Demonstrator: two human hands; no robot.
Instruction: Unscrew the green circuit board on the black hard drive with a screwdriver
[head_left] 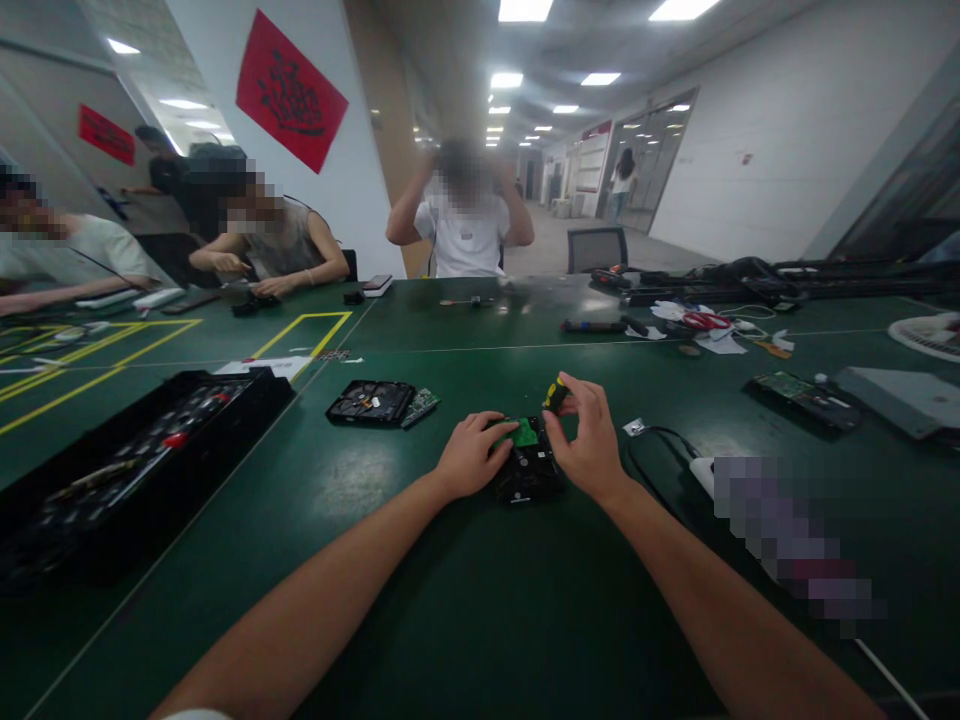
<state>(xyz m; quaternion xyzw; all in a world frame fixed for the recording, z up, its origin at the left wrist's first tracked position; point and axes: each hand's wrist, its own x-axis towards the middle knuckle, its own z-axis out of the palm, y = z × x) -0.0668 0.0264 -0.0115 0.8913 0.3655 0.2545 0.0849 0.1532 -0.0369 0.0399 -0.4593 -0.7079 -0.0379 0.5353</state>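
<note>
The green counter [465, 620] spreads wide in front of you, with three other people seated along its far and left edges. On your left sits a long black tool tray [127, 460], and further in lies a second opened drive [371, 402] with a small green board just beside it. To your right a white power strip [705, 470] trails a black cable [652, 440] toward the middle. Directly ahead of you lies the black hard drive [529, 475], flat on the counter between your hands, with a green circuit board [525, 435] on its top. Your left hand [472, 455] rests on the drive's left edge, its fingers curled onto the board. Your right hand [589, 435] has its fingers closed around a yellow-and-black screwdriver [555, 393], held just above the drive's far corner.
</note>
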